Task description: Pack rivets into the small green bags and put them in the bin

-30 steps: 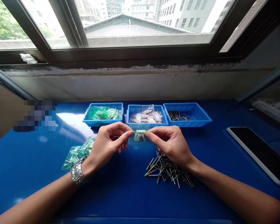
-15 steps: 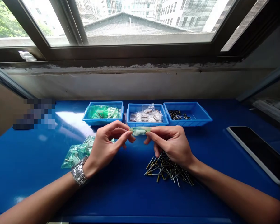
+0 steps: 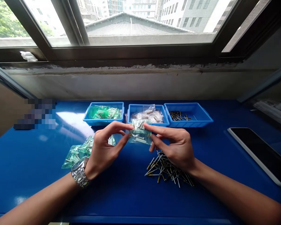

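Observation:
A small green-tinted plastic bag (image 3: 140, 135) with white and metal pieces inside is held up between both hands. My left hand (image 3: 110, 140) pinches its left side with thumb and forefinger. On the other side, my right hand (image 3: 175, 145) grips the bag's right edge the same way. Below my right hand lies a loose pile of rivets (image 3: 166, 170), with silvery pins and brass-coloured or dark ends. Several similar green bags (image 3: 76, 154) are heaped beside my left wrist, partly hidden by that hand.
Behind the hands stand three blue bins: one with green bags (image 3: 104, 112), one with clear bags (image 3: 152, 115), one with dark rivets (image 3: 178, 115). A phone (image 3: 259, 156) lies at the right on the blue table (image 3: 121, 197).
The bag was folded or seen edge-on between the fingertips; now its face is spread out toward me. My fingers and thumbs have moved further apart along its sides.

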